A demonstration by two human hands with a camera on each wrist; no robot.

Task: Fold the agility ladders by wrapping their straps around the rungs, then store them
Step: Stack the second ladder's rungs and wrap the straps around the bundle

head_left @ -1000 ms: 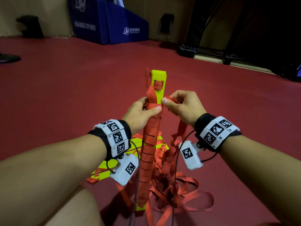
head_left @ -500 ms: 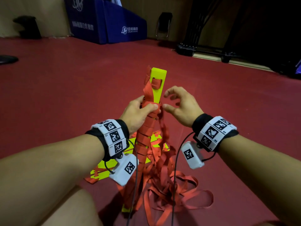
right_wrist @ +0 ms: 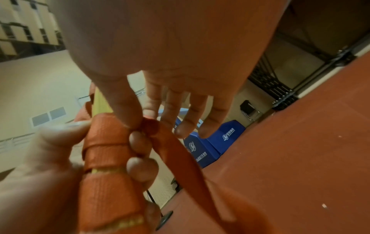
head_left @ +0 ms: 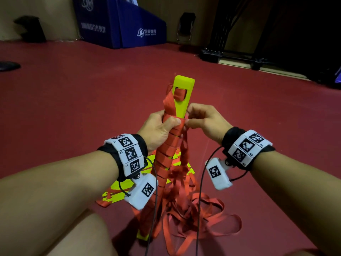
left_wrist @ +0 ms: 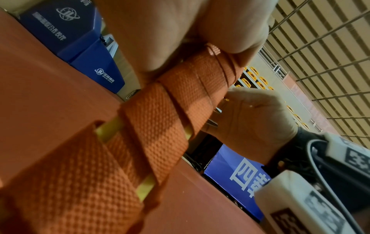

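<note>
A bundle of yellow ladder rungs (head_left: 182, 93) stands upright on the floor, wound along most of its length with red strap (head_left: 166, 156). My left hand (head_left: 162, 126) grips the bundle just under its bare yellow top, thumb pressing the latest turn of strap (left_wrist: 192, 91). Right beside it, my right hand (head_left: 204, 121) pinches the free strap (right_wrist: 158, 126) between thumb and forefinger; its other fingers hang loose. From that pinch the strap (right_wrist: 190, 166) falls to a loose red tangle (head_left: 193, 215) on the floor. The wrapped bundle (right_wrist: 108, 158) fills the right wrist view's lower left.
More yellow rungs with red strap (head_left: 120, 191) lie flat on the red floor behind my left wrist. Blue padded blocks (head_left: 118, 24) stand at the far wall, a folding chair (head_left: 184, 26) beside them, and a black metal frame (head_left: 230, 54) at the right.
My right hand, open and reaching half a second ago, has closed thumb and forefinger on the strap beside the bundle. The left hand keeps its grip; the bundle has stayed upright.
</note>
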